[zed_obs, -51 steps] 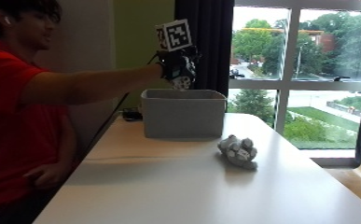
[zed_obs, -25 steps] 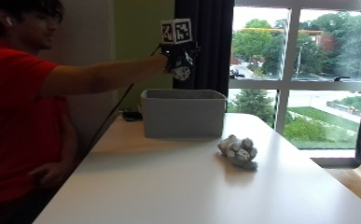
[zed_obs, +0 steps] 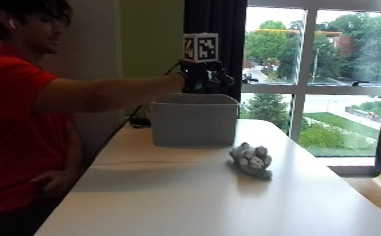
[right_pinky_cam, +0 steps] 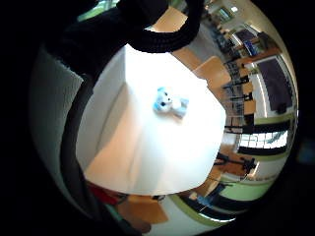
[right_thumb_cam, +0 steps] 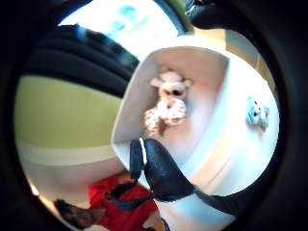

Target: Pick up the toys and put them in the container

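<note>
A grey container (zed_obs: 193, 123) stands at the far side of the white table (zed_obs: 196, 206). My gloved right hand (zed_obs: 203, 78) hovers just above its rim on an outstretched arm, fingers relaxed and holding nothing. The thumb side palm view looks down into the container (right_thumb_cam: 137, 96), where a spotted plush toy (right_thumb_cam: 166, 103) lies on the bottom. A small grey plush toy (zed_obs: 251, 159) lies on the table to the right of the container, and it shows in both palm views as well (right_pinky_cam: 170, 103) (right_thumb_cam: 256, 114).
The person's bare left hand (zed_obs: 52, 181) rests by their lap at the table's near left. A dark cable (zed_obs: 138, 120) lies behind the container. Large windows and a dark curtain stand behind the table.
The spotted toy that my hand held above the container has left the hand and now lies inside it. The hand stays over the container; the grey toy has not moved.
</note>
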The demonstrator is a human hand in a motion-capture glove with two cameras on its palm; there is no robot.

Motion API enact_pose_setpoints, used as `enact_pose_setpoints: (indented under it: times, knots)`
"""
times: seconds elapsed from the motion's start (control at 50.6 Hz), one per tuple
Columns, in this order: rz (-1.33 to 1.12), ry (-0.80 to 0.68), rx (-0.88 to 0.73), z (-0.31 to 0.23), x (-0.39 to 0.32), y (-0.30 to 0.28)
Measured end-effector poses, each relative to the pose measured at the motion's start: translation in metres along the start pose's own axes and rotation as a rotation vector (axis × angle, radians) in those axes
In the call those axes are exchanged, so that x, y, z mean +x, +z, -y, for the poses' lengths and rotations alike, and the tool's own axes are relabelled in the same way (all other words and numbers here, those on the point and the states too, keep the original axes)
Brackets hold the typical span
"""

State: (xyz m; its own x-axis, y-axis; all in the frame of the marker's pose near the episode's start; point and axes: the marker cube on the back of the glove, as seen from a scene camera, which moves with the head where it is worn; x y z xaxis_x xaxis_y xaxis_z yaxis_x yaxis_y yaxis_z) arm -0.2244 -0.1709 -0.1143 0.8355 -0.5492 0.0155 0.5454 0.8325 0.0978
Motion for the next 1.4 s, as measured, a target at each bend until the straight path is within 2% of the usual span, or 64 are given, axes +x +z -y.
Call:
enact_pose_setpoints:
  times: [0.237, 0.336, 0.454, 0.593, 0.77, 1.067, 1.244, 1.402]
  knots:
    - [-0.08, 0.228, -0.091, -0.035, 0.151, 0.069]
    - [-0.147, 0.321, -0.159, -0.034, 0.182, 0.095]
    - [-0.205, 0.347, -0.174, -0.026, 0.208, 0.122]
    - [-0.22, 0.387, -0.187, -0.004, 0.219, 0.143]
    - [-0.235, 0.364, -0.181, 0.02, 0.22, 0.165]
    - [-0.146, 0.355, -0.192, 0.022, 0.228, 0.19]
    - [-0.066, 0.349, -0.031, 0.021, 0.216, 0.195]
    - [-0.149, 0.335, 0.096, 0.012, 0.203, 0.192]
